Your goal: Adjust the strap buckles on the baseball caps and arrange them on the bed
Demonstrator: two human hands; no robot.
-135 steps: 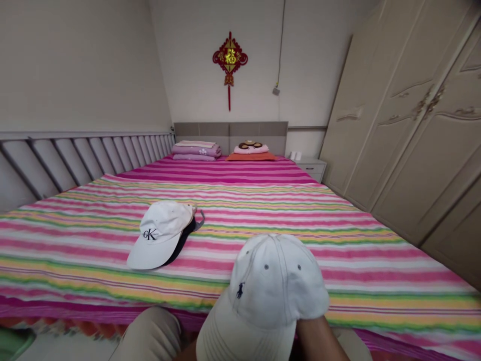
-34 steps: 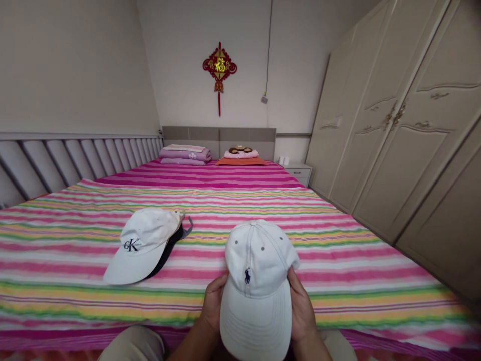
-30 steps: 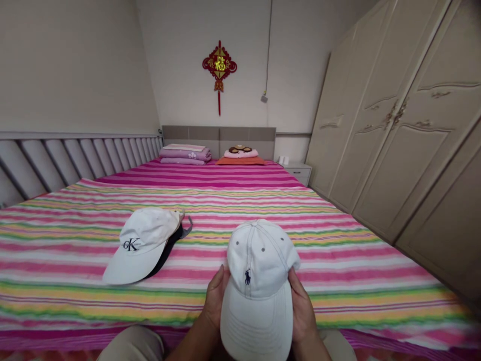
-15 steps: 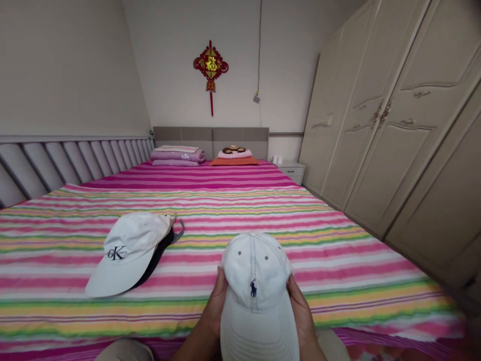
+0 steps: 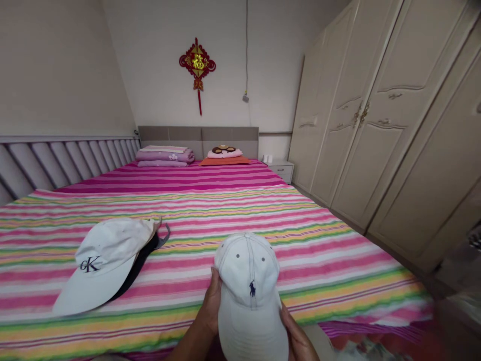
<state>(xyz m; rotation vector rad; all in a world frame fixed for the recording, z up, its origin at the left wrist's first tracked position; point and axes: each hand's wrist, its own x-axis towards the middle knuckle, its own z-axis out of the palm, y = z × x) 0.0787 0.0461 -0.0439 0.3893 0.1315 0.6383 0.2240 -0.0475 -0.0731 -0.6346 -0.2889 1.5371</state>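
Note:
A white baseball cap point(image 5: 248, 286) with a dark blue horse-and-rider emblem is held up in front of me, its brim pointing toward me. My left hand point(image 5: 213, 306) grips its left side, the thumb on the crown's edge and the other fingers hidden. On the opposite side my right hand point(image 5: 296, 333) clasps the cap lower down, near the brim. To the left, a second white cap point(image 5: 107, 255) with black "cK" lettering lies on the bed, stacked over a dark cap point(image 5: 137, 268) that shows only along its right edge.
The bed has a striped bedspread point(image 5: 195, 220). Folded purple bedding point(image 5: 165, 156) and an orange cushion point(image 5: 223, 161) rest by the headboard point(image 5: 171, 136). A wardrobe point(image 5: 361, 150) and nightstand point(image 5: 280, 170) stand to the right; a padded rail point(image 5: 75, 163) runs along the left.
The view has turned slightly right, so the room has shifted left. My right hand has slid down the cap's side toward the brim. The stacked caps remain on the bed.

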